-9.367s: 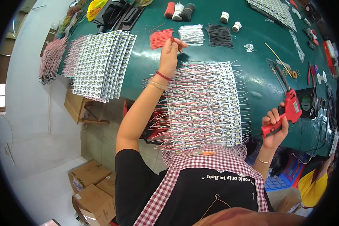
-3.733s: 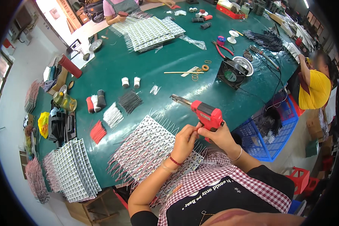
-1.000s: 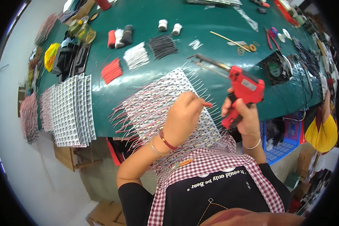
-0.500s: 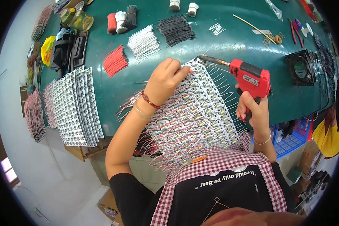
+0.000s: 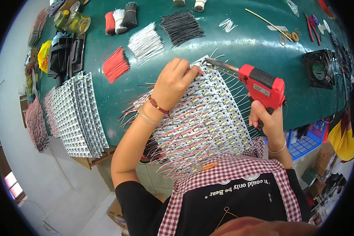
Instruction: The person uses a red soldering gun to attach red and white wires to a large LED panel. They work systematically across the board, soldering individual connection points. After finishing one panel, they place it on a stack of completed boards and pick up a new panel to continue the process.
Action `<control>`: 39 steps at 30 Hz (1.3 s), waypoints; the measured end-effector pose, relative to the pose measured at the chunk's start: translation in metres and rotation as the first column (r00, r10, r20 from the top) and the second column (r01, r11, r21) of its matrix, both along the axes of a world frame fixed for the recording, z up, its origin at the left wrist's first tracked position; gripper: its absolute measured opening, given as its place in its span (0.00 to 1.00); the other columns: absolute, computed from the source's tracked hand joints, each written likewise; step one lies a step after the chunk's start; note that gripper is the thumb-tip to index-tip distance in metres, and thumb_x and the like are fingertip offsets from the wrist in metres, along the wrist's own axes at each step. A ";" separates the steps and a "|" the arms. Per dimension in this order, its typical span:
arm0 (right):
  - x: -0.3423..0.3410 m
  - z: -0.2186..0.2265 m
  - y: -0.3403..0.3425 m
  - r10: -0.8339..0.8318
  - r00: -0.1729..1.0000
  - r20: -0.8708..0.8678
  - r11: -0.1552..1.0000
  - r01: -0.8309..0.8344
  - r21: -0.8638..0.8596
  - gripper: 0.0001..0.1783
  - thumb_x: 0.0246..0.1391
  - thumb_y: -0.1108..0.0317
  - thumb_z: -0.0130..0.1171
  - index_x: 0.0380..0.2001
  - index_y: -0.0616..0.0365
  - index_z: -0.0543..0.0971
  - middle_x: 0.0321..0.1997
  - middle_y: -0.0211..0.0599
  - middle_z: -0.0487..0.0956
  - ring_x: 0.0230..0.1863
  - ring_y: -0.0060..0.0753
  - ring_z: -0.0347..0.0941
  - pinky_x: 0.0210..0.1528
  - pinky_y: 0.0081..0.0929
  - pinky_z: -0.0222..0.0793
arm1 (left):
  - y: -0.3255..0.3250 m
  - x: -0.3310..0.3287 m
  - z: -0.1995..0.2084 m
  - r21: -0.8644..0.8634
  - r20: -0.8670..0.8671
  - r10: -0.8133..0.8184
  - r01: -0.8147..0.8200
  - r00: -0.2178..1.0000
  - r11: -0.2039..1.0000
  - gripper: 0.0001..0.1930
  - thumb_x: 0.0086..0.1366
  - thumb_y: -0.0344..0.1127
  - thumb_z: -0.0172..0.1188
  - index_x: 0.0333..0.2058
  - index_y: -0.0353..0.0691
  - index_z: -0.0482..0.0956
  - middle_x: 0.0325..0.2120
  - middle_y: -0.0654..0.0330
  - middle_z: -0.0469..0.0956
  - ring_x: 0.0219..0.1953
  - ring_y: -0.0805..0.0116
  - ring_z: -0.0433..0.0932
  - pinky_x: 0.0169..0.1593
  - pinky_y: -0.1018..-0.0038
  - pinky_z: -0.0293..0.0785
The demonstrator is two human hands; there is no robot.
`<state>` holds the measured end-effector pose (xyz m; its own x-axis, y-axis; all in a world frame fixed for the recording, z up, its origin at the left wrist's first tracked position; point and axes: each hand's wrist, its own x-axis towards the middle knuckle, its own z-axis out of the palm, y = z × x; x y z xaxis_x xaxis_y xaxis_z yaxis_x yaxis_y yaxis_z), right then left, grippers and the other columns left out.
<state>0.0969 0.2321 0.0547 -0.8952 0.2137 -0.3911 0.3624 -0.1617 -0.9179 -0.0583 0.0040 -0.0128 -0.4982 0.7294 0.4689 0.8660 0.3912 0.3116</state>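
Note:
My right hand (image 5: 266, 118) grips a red and black soldering gun (image 5: 260, 85) by its handle. The gun points left, and its tip is at the far corner of a sheet of small white circuit boards (image 5: 224, 112). Over the sheet's far left part, my left hand (image 5: 173, 80) is closed in a pinch. A bit of red, looking like wire, shows at its fingertips close to the gun's tip; the palm side is hidden. Many thin red and white wires (image 5: 173, 133) stick out from the boards. The sheet's near edge lies against my checked apron (image 5: 228, 167).
On the green table (image 5: 118, 102) lie piles of red wires (image 5: 116, 65), white wires (image 5: 146, 44) and black wires (image 5: 181, 27). Stacked board sheets (image 5: 76, 118) stand left. A black fan (image 5: 319, 69), pliers (image 5: 311, 29) and a wooden stick (image 5: 265, 23) are at the right.
The whole view has shifted slightly. My left hand keeps its pinch by the far corner, and the soldering gun stays at the boards with its tip in nearly the same place.

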 end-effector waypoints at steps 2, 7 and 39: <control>-0.001 0.000 -0.001 0.022 1.000 0.009 0.999 -0.022 0.044 0.13 0.55 0.69 0.58 0.40 0.67 0.72 0.15 0.27 0.69 0.12 0.16 0.64 0.16 0.18 0.63 | -0.001 0.000 -0.001 -0.008 0.002 0.008 -0.008 1.000 1.000 0.15 0.47 0.23 0.60 0.37 0.37 0.80 0.24 0.60 0.66 0.28 0.65 0.68 0.32 0.72 0.68; 0.001 0.001 -0.005 0.017 1.000 -0.007 0.993 -0.016 0.116 0.13 0.56 0.71 0.54 0.41 0.71 0.71 0.12 0.28 0.67 0.11 0.18 0.63 0.17 0.19 0.63 | 0.002 0.000 -0.001 0.000 0.000 0.002 -0.002 1.000 1.000 0.15 0.47 0.23 0.60 0.37 0.36 0.80 0.24 0.60 0.66 0.28 0.64 0.68 0.32 0.71 0.68; 0.003 0.002 -0.010 -0.037 0.998 0.053 0.992 0.030 0.123 0.08 0.51 0.70 0.64 0.31 0.61 0.75 0.17 0.24 0.72 0.14 0.13 0.66 0.16 0.14 0.61 | 0.003 -0.003 -0.003 0.053 0.038 -0.010 0.009 0.999 0.999 0.13 0.45 0.22 0.58 0.33 0.36 0.79 0.25 0.59 0.67 0.29 0.62 0.69 0.33 0.70 0.69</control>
<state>0.0998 0.2221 0.0570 -0.8648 0.2919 -0.4085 0.4088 -0.0629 -0.9105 -0.0616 0.0072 -0.0161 -0.5095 0.7091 0.4875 0.8567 0.3652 0.3642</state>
